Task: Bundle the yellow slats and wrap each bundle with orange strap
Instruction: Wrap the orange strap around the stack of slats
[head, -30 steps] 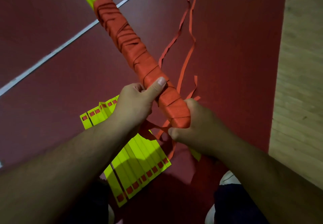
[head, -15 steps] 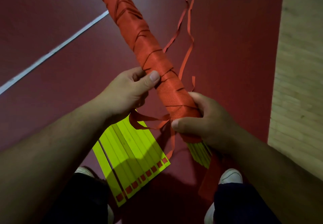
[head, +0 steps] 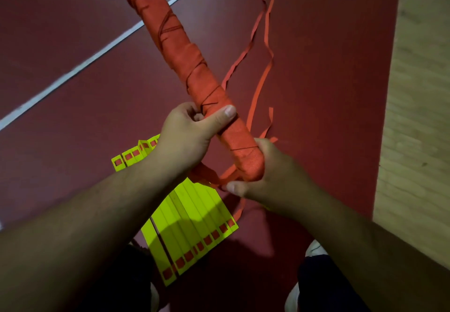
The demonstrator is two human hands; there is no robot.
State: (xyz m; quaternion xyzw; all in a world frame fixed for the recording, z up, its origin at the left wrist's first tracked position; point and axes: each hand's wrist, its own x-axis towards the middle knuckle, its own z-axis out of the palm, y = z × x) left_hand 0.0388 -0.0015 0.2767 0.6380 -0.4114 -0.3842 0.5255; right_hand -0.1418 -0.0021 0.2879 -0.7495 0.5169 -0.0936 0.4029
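Note:
A long bundle of slats (head: 180,51), wrapped all over in orange strap, slants from the top of the view down to my hands. My left hand (head: 190,134) grips it, thumb across the top. My right hand (head: 265,173) curls round its near end and pinches the strap there. A loose loop of orange strap (head: 207,174) hangs between my hands, and the strap's long tail (head: 260,80) trails away over the floor. Several loose yellow slats (head: 194,221) with small red squares at their ends lie flat on the floor under my arms.
The floor is dark red (head: 73,129) with a white painted line (head: 92,58) running diagonally at the left. A pale wooden floor strip (head: 418,92) borders the right. My white shoes (head: 314,249) show at the bottom.
The bundle has tilted and shifted so its near end sits deeper in my right hand, hiding the yellow slat ends there. My left hand has slid a little along it.

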